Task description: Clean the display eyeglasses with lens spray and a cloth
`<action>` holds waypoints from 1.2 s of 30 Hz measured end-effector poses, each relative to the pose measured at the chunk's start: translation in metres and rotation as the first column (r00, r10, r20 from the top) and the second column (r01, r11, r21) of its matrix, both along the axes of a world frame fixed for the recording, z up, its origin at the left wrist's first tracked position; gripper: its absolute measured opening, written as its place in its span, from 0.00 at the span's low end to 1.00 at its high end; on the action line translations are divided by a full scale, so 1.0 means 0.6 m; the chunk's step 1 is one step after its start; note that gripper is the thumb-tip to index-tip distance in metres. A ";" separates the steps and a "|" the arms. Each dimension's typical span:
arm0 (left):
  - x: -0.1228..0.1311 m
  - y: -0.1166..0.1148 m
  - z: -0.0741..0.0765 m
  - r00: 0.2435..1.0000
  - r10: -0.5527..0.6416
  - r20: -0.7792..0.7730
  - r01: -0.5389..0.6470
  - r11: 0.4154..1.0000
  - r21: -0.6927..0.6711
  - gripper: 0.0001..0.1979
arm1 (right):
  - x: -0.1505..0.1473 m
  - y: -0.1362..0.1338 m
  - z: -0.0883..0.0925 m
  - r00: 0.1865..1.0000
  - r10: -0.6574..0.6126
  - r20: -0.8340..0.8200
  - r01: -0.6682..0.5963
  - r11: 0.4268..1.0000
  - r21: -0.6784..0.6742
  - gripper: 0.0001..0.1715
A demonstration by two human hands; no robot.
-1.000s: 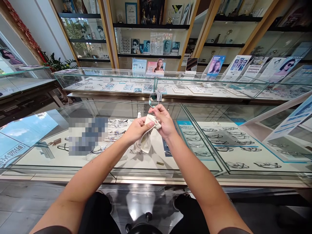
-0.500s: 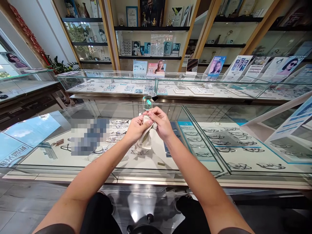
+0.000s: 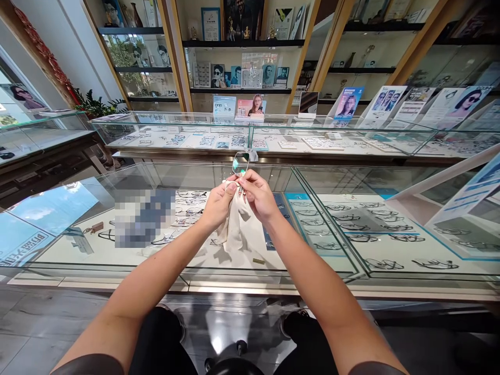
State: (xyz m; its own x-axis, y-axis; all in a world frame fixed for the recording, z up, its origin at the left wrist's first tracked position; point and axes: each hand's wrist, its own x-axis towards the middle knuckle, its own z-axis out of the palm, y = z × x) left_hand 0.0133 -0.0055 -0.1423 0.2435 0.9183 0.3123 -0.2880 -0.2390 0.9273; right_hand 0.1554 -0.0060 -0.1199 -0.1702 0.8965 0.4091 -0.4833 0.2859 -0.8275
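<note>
A pair of glasses (image 3: 241,163) is held up above the front glass counter, one thin-rimmed lens upright beyond my fingertips with a green glint on it. My left hand (image 3: 219,203) is closed, its thumb and fingers pinching a cream cloth (image 3: 233,224) that hangs down below the hands. Close beside it, my right hand (image 3: 258,195) pinches the glasses near the lower edge of the lens. The fingertips of both hands nearly meet, and they hide the rest of the frame.
Rows of glasses (image 3: 357,219) lie inside the front display counter (image 3: 273,285). A brown key fob (image 3: 94,227) is at its left. Farther back stands another glass counter (image 3: 175,152) with upright cards (image 3: 349,107). Tall shelves rise behind.
The cloth now hangs lower and more open from my left hand, and my right thumb has come off it. The lens has tilted and shifted slightly right.
</note>
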 end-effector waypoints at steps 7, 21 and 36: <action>-0.009 0.002 0.012 0.974 -0.224 -0.032 0.224 0.975 -0.009 0.33 | 0.011 0.008 0.000 0.999 -0.014 -0.036 0.012 0.997 -0.080 0.24; -0.007 0.006 0.009 0.991 0.073 -0.112 -0.057 0.989 0.136 0.36 | -0.008 -0.001 -0.007 0.997 -0.061 0.036 0.062 0.998 -0.011 0.26; -0.034 0.036 0.019 0.997 0.069 0.027 -0.068 0.998 -0.013 0.36 | 0.017 0.016 -0.010 0.957 -0.167 0.238 0.142 0.983 0.117 0.16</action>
